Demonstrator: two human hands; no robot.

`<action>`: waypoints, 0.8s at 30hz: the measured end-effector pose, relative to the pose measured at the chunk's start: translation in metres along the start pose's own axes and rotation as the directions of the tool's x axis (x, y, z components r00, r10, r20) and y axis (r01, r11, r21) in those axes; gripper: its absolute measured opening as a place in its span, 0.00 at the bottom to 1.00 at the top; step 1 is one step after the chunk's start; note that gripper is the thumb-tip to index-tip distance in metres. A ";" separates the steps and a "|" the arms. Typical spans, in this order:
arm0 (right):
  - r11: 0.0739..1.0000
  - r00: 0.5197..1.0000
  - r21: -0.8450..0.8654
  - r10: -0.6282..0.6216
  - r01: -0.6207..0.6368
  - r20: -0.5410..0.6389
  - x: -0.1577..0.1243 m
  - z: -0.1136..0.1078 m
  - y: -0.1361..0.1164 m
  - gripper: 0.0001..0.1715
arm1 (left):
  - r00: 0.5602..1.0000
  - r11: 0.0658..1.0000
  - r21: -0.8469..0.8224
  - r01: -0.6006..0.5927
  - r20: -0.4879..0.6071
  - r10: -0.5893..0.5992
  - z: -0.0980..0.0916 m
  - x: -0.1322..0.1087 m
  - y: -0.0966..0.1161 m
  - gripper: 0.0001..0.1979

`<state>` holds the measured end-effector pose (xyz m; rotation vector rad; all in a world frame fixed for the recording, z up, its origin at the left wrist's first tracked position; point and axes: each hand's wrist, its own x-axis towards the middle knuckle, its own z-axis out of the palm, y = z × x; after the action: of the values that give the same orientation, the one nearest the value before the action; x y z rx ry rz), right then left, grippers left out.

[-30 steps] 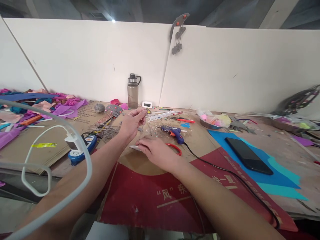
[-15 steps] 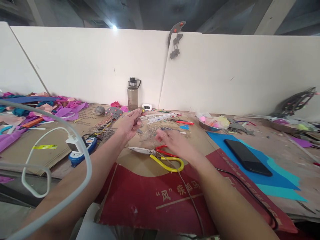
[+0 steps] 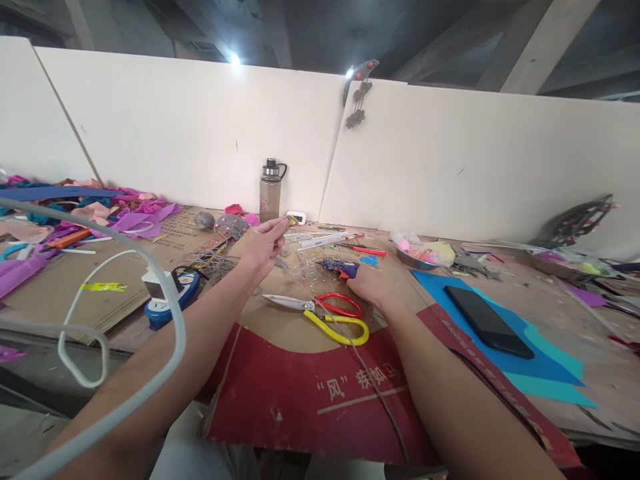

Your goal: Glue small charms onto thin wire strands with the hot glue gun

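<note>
My left hand [image 3: 263, 247] is raised over the table, thumb and fingers pinched on a small grey and yellow piece [image 3: 291, 221] whose shape is mostly hidden. Lower and to the right, my right hand [image 3: 369, 285] is closed at the grip end of a blue hot glue gun [image 3: 343, 268], its nozzle pointing left over a tangle of clear glue strands [image 3: 305, 267]. Nearer to me, scissors [image 3: 325, 316] with one red and one yellow handle lie on the cardboard, blades to the left.
A water bottle [image 3: 271, 193] and small white digital display [image 3: 297, 217] stand by the white partition. Left are a blue power strip [image 3: 170, 303], looping white cable [image 3: 177, 333] and coloured scraps [image 3: 95, 213]. A phone [image 3: 487, 321] lies right on blue sheets; a dish [image 3: 425, 257] is behind it.
My right hand has moved right from the glue strands and closed on the glue gun, which now shows clearly. My left hand keeps its pinch. The camera view has shifted slightly.
</note>
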<state>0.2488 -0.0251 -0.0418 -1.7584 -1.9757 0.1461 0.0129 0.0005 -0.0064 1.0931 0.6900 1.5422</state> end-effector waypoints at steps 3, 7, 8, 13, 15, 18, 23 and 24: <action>0.990 0.994 0.080 0.110 -0.112 0.027 -0.002 -0.015 -0.007 0.08 | 1.000 1.000 0.002 -0.002 0.015 0.002 -0.003 0.001 -0.001 0.15; 0.934 0.986 0.333 0.156 -0.130 -0.053 -0.006 -0.020 -0.023 0.06 | 0.999 1.000 -0.001 -0.001 0.035 0.001 -0.006 0.003 -0.003 0.15; 0.896 0.983 0.428 0.164 -0.117 -0.076 -0.009 -0.020 -0.029 0.08 | 0.999 1.000 -0.001 0.002 0.037 -0.002 -0.006 0.004 -0.003 0.15; 0.679 0.990 0.730 0.033 0.077 -0.135 -0.025 -0.020 -0.058 0.15 | 1.000 1.000 0.009 0.020 0.023 -0.020 -0.006 0.003 -0.004 0.15; 0.651 0.988 0.747 -0.024 0.132 -0.153 -0.030 -0.019 -0.062 0.14 | 1.000 1.000 0.016 0.022 0.019 -0.022 -0.005 0.003 -0.004 0.15; 0.701 0.980 0.689 -0.075 0.184 -0.186 -0.032 -0.014 -0.060 0.14 | 1.000 0.999 0.028 0.017 0.015 -0.018 -0.003 0.001 -0.004 0.15; 0.730 0.943 0.613 -0.134 0.301 -0.303 -0.026 -0.005 -0.051 0.18 | 1.000 0.999 0.045 0.020 -0.010 -0.019 0.000 -0.002 -0.003 0.16; 0.735 0.938 0.601 -0.142 0.314 -0.316 -0.025 -0.004 -0.050 0.18 | 1.000 0.999 0.045 0.022 -0.012 -0.022 0.000 -0.002 -0.003 0.17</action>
<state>0.2064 -0.0588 -0.0257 -1.0163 -1.6581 0.4415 0.0146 -0.0008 -0.0095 1.1067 0.7455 1.5221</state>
